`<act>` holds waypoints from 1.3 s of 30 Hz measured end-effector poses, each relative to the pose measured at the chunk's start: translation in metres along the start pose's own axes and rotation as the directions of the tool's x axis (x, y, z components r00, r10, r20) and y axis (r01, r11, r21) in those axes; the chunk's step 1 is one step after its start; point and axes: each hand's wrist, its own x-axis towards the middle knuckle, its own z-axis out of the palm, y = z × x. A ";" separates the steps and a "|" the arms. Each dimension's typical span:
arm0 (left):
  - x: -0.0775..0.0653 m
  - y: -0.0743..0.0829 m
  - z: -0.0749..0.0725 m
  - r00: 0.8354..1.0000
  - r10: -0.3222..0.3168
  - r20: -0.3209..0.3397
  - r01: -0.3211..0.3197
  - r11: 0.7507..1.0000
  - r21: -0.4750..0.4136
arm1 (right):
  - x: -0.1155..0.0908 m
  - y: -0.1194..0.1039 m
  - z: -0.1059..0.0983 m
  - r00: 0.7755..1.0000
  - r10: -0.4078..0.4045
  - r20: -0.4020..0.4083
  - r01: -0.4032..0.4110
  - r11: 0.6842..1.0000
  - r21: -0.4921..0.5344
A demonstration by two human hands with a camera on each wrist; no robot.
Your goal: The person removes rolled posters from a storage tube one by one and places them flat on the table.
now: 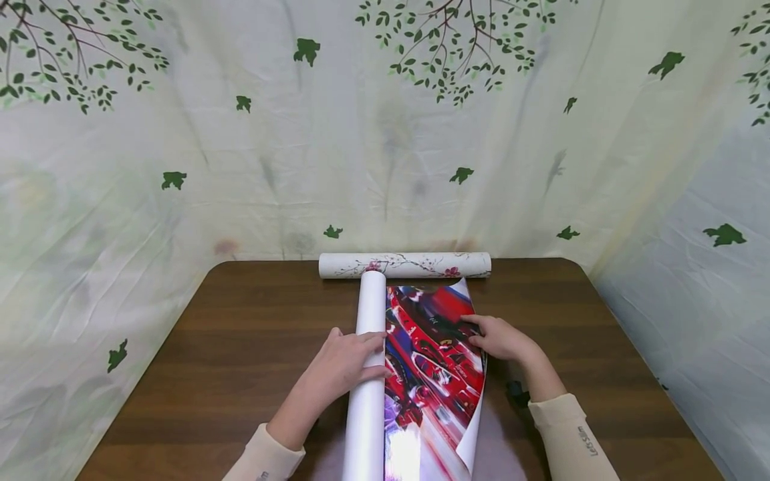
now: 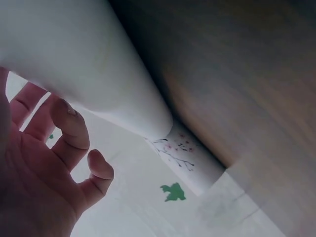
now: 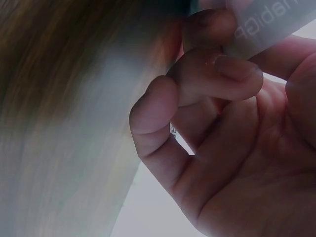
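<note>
A glossy poster of red racing cars lies partly spread, its lower right edge curling up to show white backing. Along its left side runs a long white paper roll; I cannot tell whether the two are one sheet. My left hand holds that roll around its middle, fingers and thumb bent over it. In the left wrist view, two curled fingers show beside the roll. My right hand pinches the poster's right edge. The right wrist view shows curled fingers at a lettered strip of sheet.
Across the back of the brown wooden table lies a second white roll printed with blossom branches. The first roll's far end meets it. A pale curtain with leaf prints hangs behind the table.
</note>
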 end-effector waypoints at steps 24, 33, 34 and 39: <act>-0.023 -0.020 -0.005 1.000 -0.030 0.006 0.029 0.994 0.104 | -0.002 0.010 -0.010 0.999 -0.034 -0.010 0.034 0.999 -0.011; -0.038 -0.022 -0.012 0.999 0.042 0.010 -0.041 0.992 -0.122 | -0.005 0.015 -0.014 1.000 -0.006 -0.005 0.006 1.000 0.005; -0.039 -0.022 -0.013 0.999 0.037 0.016 -0.035 0.991 -0.126 | -0.005 0.015 -0.014 1.000 -0.002 -0.003 0.002 1.000 0.005; -0.042 -0.022 -0.013 0.999 -0.009 0.038 0.012 0.997 -0.078 | -0.006 0.017 -0.015 1.000 0.008 0.003 -0.008 1.000 0.009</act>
